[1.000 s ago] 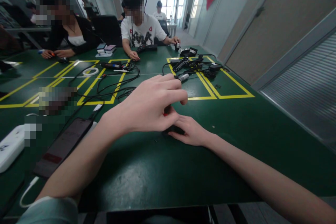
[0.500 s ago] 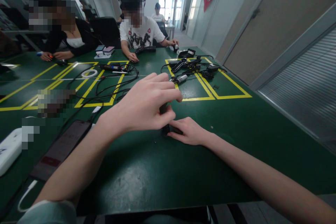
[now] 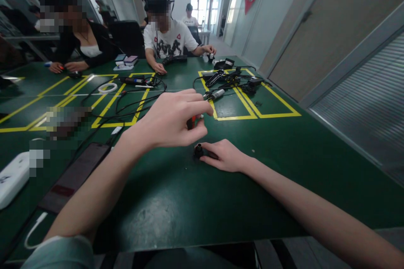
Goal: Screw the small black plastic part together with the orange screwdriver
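Black piece (image 3: 198,151) stands upright, narrow end up, in the right hand (image 3: 225,156).

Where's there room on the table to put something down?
On the green table: between the bare right hand and the near edge; also between that hand and the yellow tape rectangles. It's crowded around the flat dark phone and white plastic power strip, and among tangled black cables.

A muted grey-green sleeve (image 3: 59,255), soft and lightly creased, covers part of the left forearm (image 3: 104,189) and finishes in a paler rim (image 3: 67,238); past that the forearm is bare. The right forearm (image 3: 293,201) is bare too, long and slender, and the left hand (image 3: 170,119) and right hand (image 3: 229,155) have slim fingers
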Available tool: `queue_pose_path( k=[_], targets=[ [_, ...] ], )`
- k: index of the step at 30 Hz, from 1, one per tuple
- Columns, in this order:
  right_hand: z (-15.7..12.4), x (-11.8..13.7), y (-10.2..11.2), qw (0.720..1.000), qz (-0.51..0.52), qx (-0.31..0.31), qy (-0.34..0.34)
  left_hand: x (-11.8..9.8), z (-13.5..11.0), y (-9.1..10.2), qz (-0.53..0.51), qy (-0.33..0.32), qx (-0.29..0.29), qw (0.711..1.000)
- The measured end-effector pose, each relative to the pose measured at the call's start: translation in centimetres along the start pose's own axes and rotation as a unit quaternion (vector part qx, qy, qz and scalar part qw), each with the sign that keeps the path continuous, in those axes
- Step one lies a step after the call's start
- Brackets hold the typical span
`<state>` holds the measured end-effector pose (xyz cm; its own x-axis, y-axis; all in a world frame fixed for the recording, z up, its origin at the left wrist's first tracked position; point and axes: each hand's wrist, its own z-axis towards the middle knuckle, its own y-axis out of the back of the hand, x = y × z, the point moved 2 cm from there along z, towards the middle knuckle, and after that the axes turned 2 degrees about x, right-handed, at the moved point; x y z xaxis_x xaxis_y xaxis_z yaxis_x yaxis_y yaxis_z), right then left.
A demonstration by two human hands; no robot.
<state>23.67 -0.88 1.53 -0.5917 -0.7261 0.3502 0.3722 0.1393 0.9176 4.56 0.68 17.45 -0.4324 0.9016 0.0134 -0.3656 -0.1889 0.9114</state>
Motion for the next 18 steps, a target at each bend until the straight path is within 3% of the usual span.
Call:
queue_pose_path(
  k=[9,18],
  targets=[
    [0.21,0.09,0.11,1.000,-0.006,0.004,-0.006,0.19,-0.37,-0.43,-0.007,-0.006,-0.032,0.999],
    [0.27,0.20,-0.09,1.000,-0.013,0.010,-0.013,-0.33,-0.35,-0.17,0.026,0.003,-0.007,1.000]
  ],
)
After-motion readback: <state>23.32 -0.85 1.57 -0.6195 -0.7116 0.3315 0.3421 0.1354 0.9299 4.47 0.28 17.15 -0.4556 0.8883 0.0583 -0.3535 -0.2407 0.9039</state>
